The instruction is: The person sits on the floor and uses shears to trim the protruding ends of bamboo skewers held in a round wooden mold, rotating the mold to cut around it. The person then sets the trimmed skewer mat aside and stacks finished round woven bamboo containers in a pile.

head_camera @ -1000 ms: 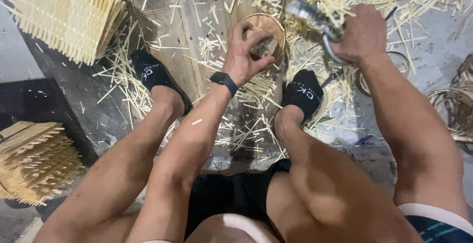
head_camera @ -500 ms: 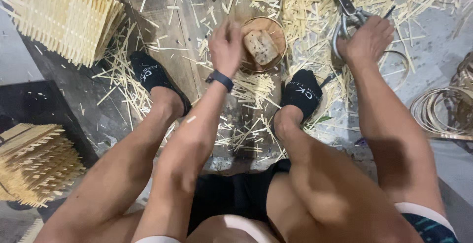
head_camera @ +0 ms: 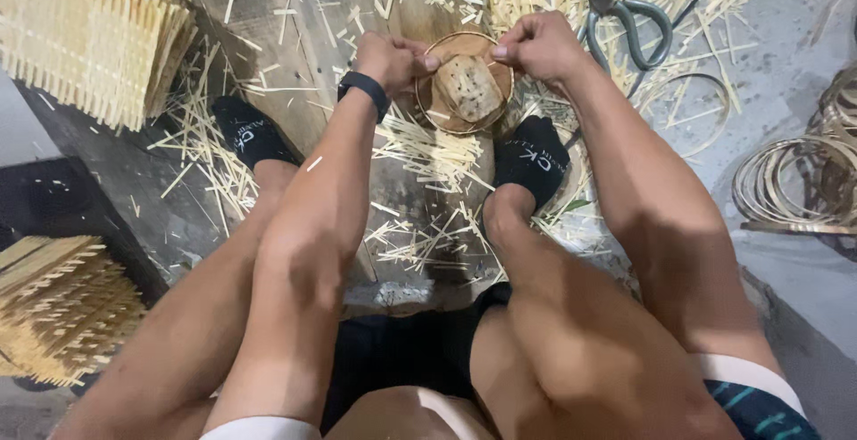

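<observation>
A small round woven basket — pale bamboo, with a thin hoop rim — sits on a worn wooden plank. The left hand pinches its left rim; the right hand pinches the right rim. Steel scissors lie beyond the basket, and coiled bamboo hoops rest well to its right among straw-like splinters.

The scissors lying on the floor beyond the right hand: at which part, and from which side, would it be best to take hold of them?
Probably at the two loop handles of the scissors, coming from above on the near side, by the right hand. The loops lie flat, open and bare on the floor, with room for fingers, while the blades point away towards the top edge, partly cut off.
</observation>
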The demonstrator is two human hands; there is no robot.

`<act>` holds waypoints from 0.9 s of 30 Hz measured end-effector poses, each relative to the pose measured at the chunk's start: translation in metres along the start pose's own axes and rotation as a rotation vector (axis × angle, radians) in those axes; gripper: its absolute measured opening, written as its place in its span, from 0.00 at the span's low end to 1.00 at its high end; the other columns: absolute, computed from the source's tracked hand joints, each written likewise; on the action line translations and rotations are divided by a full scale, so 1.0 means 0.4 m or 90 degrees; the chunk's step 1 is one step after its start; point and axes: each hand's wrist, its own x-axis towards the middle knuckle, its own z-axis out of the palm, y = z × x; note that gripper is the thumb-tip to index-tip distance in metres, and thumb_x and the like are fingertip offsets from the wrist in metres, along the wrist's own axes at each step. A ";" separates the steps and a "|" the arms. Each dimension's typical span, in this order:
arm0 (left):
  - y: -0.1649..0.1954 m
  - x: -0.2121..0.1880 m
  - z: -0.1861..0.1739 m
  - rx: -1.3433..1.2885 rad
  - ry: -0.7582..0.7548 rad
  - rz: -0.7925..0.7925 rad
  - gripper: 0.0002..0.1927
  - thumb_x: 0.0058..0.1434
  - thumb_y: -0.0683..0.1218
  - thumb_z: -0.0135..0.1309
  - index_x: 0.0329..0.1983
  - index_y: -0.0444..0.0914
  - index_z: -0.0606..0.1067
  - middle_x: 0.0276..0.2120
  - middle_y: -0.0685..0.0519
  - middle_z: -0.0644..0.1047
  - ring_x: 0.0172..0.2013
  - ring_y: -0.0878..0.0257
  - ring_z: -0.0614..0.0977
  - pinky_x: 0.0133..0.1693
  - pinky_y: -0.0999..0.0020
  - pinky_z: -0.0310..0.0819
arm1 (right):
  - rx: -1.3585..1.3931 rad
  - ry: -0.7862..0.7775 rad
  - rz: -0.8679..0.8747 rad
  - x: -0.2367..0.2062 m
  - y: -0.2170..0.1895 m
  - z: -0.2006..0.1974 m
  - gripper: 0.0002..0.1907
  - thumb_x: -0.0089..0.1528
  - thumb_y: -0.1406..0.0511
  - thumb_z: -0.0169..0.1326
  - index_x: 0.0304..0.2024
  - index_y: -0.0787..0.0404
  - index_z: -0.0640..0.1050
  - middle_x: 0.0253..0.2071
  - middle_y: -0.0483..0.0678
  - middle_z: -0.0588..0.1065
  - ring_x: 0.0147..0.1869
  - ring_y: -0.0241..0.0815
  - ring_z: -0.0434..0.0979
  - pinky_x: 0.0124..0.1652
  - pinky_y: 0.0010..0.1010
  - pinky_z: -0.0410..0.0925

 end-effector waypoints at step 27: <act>-0.268 -0.102 0.156 -0.468 0.061 -0.054 0.07 0.66 0.39 0.51 0.42 0.29 0.77 0.31 0.47 0.79 0.25 0.59 0.81 0.28 0.64 0.82 | 0.180 0.088 0.098 -0.161 0.069 0.079 0.06 0.63 0.73 0.59 0.32 0.69 0.76 0.31 0.53 0.77 0.30 0.44 0.81 0.29 0.36 0.80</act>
